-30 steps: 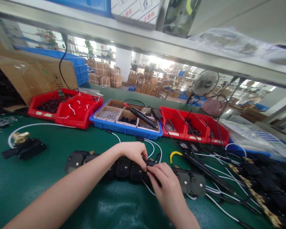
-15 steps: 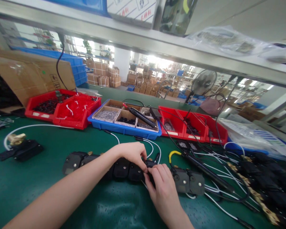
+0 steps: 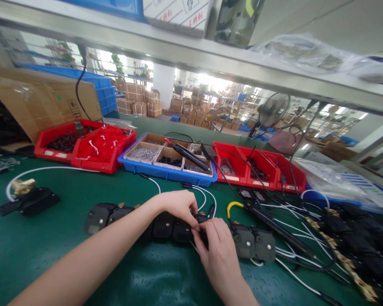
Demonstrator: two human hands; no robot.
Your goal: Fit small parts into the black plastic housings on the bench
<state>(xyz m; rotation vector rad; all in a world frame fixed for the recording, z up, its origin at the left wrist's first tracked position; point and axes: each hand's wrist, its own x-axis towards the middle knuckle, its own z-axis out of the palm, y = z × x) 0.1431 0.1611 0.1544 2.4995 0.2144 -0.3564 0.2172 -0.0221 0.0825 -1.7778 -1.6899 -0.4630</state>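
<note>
On the white box [image 3: 175,8] up on the shelf [image 3: 121,40], I can read red characters, 不锈钢, towards its right side; a second red group further left on it is partly cut off by the slant of my view; the large cardboard box [image 3: 41,93] at the far left bears black printed handling marks [image 3: 74,109], too small for me to make out; I see pale labels on the red bins [image 3: 260,183], left and right, but no lettering; the badge on the far fan [image 3: 273,109] is too blurred to read.
</note>
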